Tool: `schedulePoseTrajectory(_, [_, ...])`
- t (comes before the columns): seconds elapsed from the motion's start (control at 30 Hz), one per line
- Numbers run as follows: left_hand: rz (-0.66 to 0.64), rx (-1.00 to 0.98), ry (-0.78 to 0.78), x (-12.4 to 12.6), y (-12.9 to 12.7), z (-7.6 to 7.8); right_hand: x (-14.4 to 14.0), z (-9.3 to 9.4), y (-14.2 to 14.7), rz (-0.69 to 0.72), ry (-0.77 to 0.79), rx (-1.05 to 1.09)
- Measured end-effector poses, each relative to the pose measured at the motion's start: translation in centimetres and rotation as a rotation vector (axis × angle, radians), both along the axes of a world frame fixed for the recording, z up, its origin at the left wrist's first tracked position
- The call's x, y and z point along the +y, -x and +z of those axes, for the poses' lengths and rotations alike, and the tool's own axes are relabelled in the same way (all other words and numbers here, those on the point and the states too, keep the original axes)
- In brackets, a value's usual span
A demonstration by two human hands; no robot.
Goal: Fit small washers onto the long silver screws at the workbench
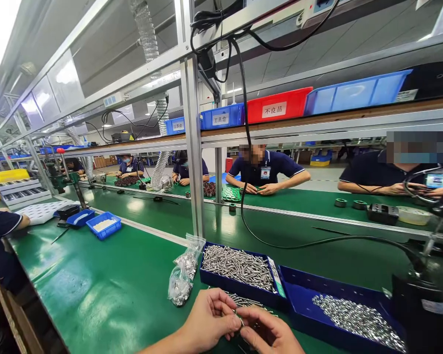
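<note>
Close together at the bottom centre, my left hand (pixel 212 317) and my right hand (pixel 268 332) meet fingertip to fingertip. Both are closed in a pinch on a thin shiny metal screw (pixel 241 321), mostly covered by the fingers. Whether a small ring sits on it I cannot tell. Loose screws (pixel 243 301) lie on the table just behind and beneath the hands. Beyond them stands a blue bin (pixel 239 287) full of similar long metal screws (pixel 238 265). To its right, another blue bin (pixel 302 285) holds a heap of small shiny nuts or washers (pixel 358 317).
Plastic bags of small metal parts (pixel 180 285) lie left of the bins. A black machine (pixel 417 305) stands at right, its black cable (pixel 299 246) crossing the bench. An aluminium post (pixel 194 147) rises behind the bins. Co-workers (pixel 269 169) sit across the green bench (pixel 107 280).
</note>
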State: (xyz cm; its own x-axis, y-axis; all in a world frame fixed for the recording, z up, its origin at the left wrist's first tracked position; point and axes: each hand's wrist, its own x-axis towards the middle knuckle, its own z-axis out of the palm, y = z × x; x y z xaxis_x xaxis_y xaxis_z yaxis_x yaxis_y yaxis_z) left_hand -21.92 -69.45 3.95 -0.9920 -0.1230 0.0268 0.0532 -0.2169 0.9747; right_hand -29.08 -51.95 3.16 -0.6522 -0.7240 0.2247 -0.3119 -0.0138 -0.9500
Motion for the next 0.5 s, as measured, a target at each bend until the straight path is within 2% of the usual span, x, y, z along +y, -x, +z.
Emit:
schedulePoseTrajectory(0.1, [0.012, 0.006, -0.031, -0.1, -0.2, 0.3, -0.1, 0.3, -0.3, -0.057, 0.054, -0.101])
schedulePoseTrajectory(0.2, [0.085, -0.029, -0.072, -0.4, -0.5, 0.7, -0.4, 0.9, -0.4, -0.121, 0.173, -0.271])
schedulePoseTrajectory(0.33, [0.168, -0.103, -0.165, -1.1, -0.3, 0.9, -0.4, 1.6, 0.1, -0.164, 0.291, -0.382])
schedulePoseTrajectory(0.43, [0.173, -0.156, -0.192, -1.3, -0.1, 0.9, 0.0, 2.1, 0.2, -0.168, 0.245, -0.328])
schedulePoseTrajectory(0.5, [0.159, -0.173, -0.191, -1.1, -0.2, 1.0, 0.4, 2.5, 0.0, -0.186, 0.165, -0.192])
